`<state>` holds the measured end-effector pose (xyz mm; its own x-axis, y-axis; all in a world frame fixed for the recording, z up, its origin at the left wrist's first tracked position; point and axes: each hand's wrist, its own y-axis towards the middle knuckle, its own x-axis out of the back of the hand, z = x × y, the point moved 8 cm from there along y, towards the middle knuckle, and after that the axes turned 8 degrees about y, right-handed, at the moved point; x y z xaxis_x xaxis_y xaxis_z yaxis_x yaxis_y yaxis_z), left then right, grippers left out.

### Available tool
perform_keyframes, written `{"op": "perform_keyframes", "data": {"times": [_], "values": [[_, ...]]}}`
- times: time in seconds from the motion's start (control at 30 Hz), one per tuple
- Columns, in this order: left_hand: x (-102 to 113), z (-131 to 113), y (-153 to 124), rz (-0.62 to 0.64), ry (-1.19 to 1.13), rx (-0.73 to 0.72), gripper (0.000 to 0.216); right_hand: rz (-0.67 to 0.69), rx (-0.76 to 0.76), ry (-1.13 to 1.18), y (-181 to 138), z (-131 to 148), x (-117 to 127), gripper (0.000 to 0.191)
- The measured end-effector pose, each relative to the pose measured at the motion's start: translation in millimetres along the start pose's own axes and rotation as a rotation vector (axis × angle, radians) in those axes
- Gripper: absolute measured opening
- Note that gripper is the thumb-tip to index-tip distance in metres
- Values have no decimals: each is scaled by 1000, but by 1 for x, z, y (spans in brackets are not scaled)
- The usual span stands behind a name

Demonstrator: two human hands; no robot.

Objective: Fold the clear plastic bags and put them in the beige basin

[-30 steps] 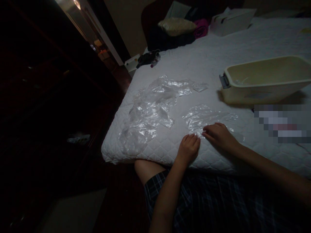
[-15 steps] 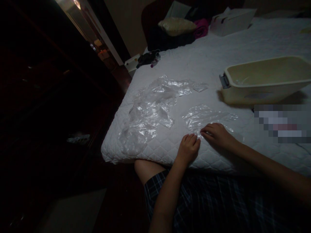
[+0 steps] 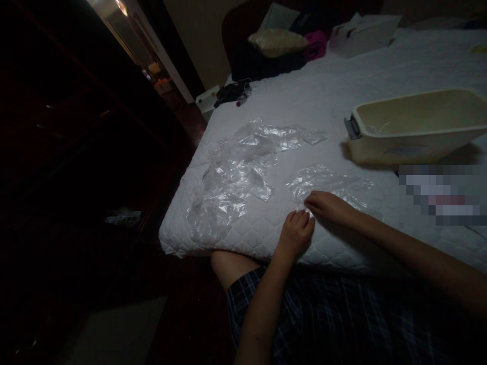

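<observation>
A clear plastic sheet (image 3: pixel 333 182) lies crinkled near the front edge of the bed, on its white quilted cover (image 3: pixel 251 233), and I take my clock from its middle, with twelve pointing away from the seated person. At seven o'clock the left hand (image 3: pixel 297 232) rests by the sheet's near edge, fingers curled and close together; I can't tell whether they grip the film. At six the right hand (image 3: pixel 325 205) reaches across the sheet, its fingertips drawn together just beside the left fingers; whether film is pinched between them, I can't make out. At nine, a little apart, spreads a larger heap of clear plastic (image 3: pixel 236 172), shiny and rumpled. At two stands a cream tub (image 3: pixel 414 147) with a grey latch (image 3: pixel 351 128) on its end. Farther off, at one, sits a white box (image 3: pixel 363 38); towards eleven, a pale cushion (image 3: pixel 277 41) beside a magenta roll (image 3: pixel 315 45).
</observation>
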<state>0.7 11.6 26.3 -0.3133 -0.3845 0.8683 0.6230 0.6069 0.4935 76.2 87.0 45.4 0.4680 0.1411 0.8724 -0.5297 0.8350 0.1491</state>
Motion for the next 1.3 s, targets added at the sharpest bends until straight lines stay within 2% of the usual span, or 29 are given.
{"op": "perform_keyframes", "data": {"times": [0.2, 0.37, 0.57, 0.73, 0.83, 1.0, 1.13, 1.3], "values": [[3, 2, 0, -16, -9, 22, 24, -14, -8, -76, 0, -8, 7, 27], [2, 4, -2, -33, 16, 33, 22, -106, 109, -98, -12, 7, 14, 29], [0, 9, -4, -38, 34, 105, 19, -210, 207, -131, -44, 9, 27, 30], [3, 14, -5, -30, -17, 159, 37, -246, 220, -163, -77, -8, 41, 28], [8, 16, -5, -49, -50, 183, 40, -257, 274, -199, -95, -13, 42, 28], [11, -5, 6, -72, -73, 95, 36, -255, 329, -203, -112, -11, 38, 35], [1, -27, 14, -39, -105, 30, 37, -258, 329, -202, -114, -6, 37, 36], [-11, -30, 11, -1, -127, 3, 37, -255, 324, -198, -111, -3, 35, 33]]}}
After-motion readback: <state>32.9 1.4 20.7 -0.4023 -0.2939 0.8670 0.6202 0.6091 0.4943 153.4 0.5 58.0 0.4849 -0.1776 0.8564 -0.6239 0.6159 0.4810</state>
